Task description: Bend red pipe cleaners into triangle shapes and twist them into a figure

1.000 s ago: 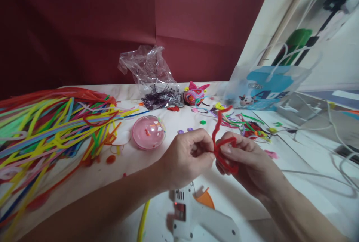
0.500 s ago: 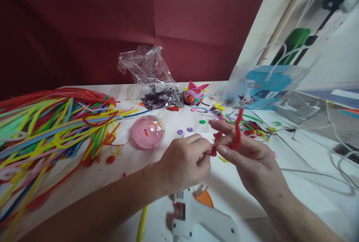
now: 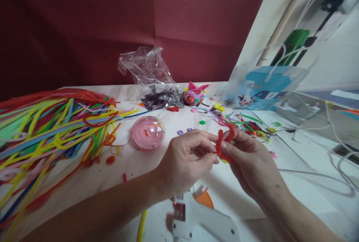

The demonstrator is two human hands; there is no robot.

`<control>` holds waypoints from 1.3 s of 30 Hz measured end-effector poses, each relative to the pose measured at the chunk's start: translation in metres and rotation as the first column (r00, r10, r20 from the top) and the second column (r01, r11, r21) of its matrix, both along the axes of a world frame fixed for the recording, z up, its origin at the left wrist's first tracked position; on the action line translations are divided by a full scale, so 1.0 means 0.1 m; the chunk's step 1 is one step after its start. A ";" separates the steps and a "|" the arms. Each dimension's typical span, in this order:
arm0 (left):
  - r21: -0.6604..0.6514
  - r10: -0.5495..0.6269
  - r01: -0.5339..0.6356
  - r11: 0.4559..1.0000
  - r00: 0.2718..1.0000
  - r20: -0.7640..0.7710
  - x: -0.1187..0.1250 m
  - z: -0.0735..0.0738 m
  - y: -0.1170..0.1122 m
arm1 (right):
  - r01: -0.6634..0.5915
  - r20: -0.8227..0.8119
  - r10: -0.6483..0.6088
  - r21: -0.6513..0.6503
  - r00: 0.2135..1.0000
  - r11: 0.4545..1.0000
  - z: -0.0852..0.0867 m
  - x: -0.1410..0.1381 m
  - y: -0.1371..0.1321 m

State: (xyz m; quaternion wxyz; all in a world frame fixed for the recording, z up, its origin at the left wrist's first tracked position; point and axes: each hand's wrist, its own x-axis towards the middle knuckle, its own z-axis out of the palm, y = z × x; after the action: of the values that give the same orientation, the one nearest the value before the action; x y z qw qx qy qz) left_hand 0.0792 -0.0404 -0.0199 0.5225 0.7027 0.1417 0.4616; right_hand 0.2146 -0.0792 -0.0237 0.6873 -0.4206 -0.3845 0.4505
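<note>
A bent red pipe cleaner is held between my two hands over the middle of the table. My left hand pinches its left end with thumb and fingertips. My right hand grips the curled part between thumb and fingers. Just below my hands lies a white glue gun with a small red light lit, beside an orange piece. Left of my left hand sits a clear pink dome with small coloured bits at it.
A large heap of coloured pipe cleaners covers the left side. At the back are a clear plastic bag with dark strands and a pink decorated ball. A printed bag and white cables lie right.
The red pipe cleaner's upright end has come down and now curls near my right fingers. My left fingers have opened from a tight fist into a pinch, and my right fingers have folded in.
</note>
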 end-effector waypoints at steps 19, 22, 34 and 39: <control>0.073 0.169 -0.159 0.985 0.971 -0.166 0.00 -0.03 0.04 | 0.035 0.000 -0.036 0.112 0.999 0.993 0.03 0.15 0.00; 0.057 0.169 -0.162 0.985 0.974 -0.154 0.02 -0.01 0.03 | -0.012 0.031 0.009 0.109 0.999 0.994 0.03 0.15 0.00; -0.484 -0.023 0.081 0.871 0.992 0.126 0.05 0.05 0.07 | -0.201 -0.063 0.201 0.010 0.978 0.980 -0.03 0.10 0.01; -0.530 0.008 0.039 0.847 0.996 0.087 0.06 0.02 0.07 | -0.188 -0.096 0.189 0.019 0.977 0.982 -0.02 0.12 0.01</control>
State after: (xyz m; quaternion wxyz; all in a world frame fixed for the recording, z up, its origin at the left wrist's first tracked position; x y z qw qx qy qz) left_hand 0.0847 -0.0333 -0.0182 0.7057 0.5114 0.2358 0.4299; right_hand 0.2267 -0.0778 -0.0262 0.6614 -0.3563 -0.3910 0.5317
